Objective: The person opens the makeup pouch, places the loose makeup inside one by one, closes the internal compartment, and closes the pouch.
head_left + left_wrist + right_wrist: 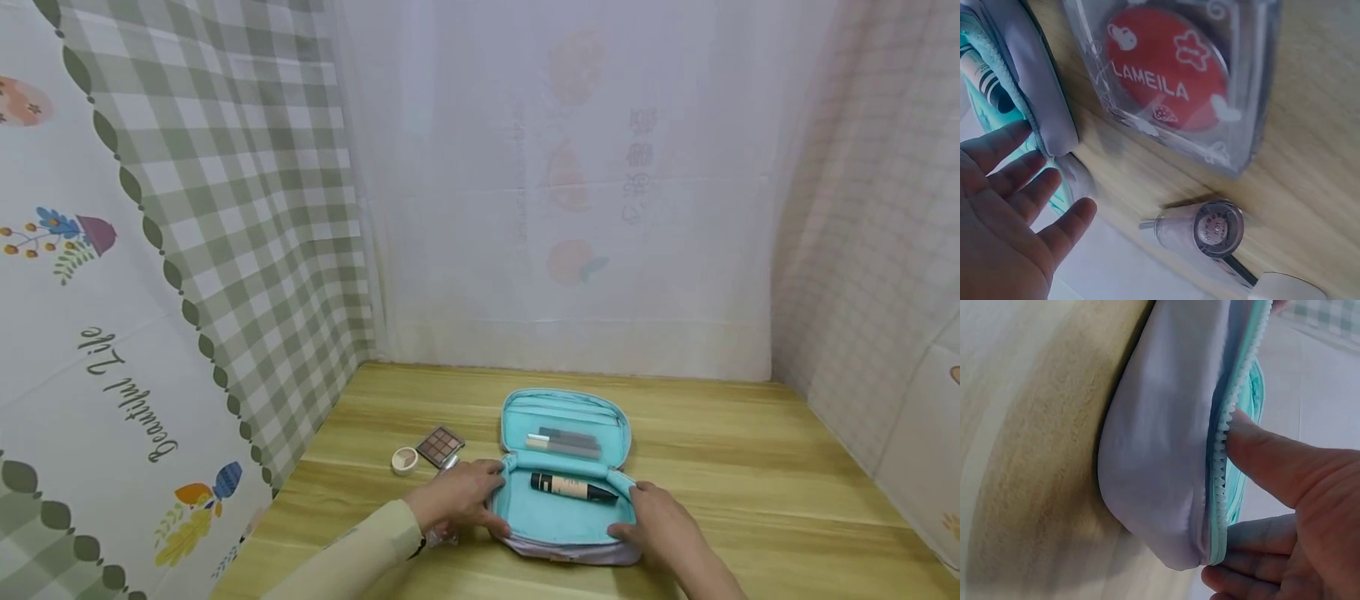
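Note:
A lilac pouch (pixel 573 552) with turquoise lining lies unzipped, its lid (pixel 566 400) folded back. Inside rests a black-and-beige tube (pixel 566 487). Slim dark items (pixel 573 442) show at the lid's lower pocket. My left hand (pixel 467 496) is at the pouch's left rim; its fingers are extended and spread against the edge in the left wrist view. My right hand (pixel 662 527) grips the right rim, thumb over the zipper teeth (pixel 1221 450) and fingers around the corner. Beside the left hand stands a clear square case with a red disc (pixel 1166 69).
A brown eyeshadow palette (pixel 441 446) and a round cream compact (pixel 405 460) lie left of the pouch. A small clear glittery bottle (pixel 1210 230) is near the left hand. Checked and white cloths (pixel 562 275) hang around the wooden table (pixel 750 467).

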Demonstrator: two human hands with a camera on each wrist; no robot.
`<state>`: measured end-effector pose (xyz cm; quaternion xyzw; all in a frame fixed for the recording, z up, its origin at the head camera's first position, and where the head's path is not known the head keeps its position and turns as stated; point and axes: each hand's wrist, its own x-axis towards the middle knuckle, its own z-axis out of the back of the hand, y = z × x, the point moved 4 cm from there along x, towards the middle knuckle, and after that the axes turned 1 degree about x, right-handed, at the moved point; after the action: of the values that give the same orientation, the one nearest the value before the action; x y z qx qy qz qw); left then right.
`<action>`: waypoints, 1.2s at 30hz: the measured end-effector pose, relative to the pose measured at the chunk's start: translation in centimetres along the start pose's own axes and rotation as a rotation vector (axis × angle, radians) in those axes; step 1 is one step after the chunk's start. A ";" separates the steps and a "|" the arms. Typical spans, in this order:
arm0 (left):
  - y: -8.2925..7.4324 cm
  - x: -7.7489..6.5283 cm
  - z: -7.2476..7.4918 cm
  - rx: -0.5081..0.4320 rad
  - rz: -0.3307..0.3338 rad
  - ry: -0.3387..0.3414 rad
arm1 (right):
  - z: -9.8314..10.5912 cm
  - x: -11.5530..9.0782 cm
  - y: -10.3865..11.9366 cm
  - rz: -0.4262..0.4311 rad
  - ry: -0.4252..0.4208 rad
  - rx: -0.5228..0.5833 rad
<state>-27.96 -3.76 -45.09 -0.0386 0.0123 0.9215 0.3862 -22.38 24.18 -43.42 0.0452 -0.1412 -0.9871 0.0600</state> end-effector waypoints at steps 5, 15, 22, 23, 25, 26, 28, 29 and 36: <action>0.8 -0.4 0.3 -0.042 -0.011 -0.059 | -0.2 -0.1 -0.1 -0.012 0.003 0.023; 5.9 -2.1 1.1 -0.193 0.157 -0.216 | -0.6 0.0 -1.0 -0.046 0.034 0.134; 9.8 -3.5 0.6 -0.316 0.272 -0.257 | -0.3 0.0 -1.0 -0.045 0.035 0.056; 10.2 -3.7 0.5 -0.324 0.284 -0.258 | -0.2 0.0 -0.9 -0.042 0.030 0.039; 10.8 -3.9 0.5 -0.322 0.298 -0.263 | -0.2 0.0 -0.9 -0.041 0.028 0.016; 11.0 -4.1 0.5 -0.319 0.307 -0.261 | -0.2 0.0 -1.0 -0.040 0.028 0.008; 11.4 -4.1 0.4 -0.317 0.316 -0.258 | -0.3 -0.1 -1.1 -0.048 0.034 0.011; 11.6 -4.1 0.4 -0.318 0.321 -0.259 | -0.3 -0.2 -1.2 -0.052 0.037 0.020; 12.3 -3.5 0.0 -0.299 0.375 -0.232 | -0.7 -0.3 -1.5 -0.054 0.029 0.100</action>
<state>-34.31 -14.89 -44.85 0.0137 -0.1614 0.9669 0.1974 -22.21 25.48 -44.53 0.0660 -0.1883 -0.9793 0.0332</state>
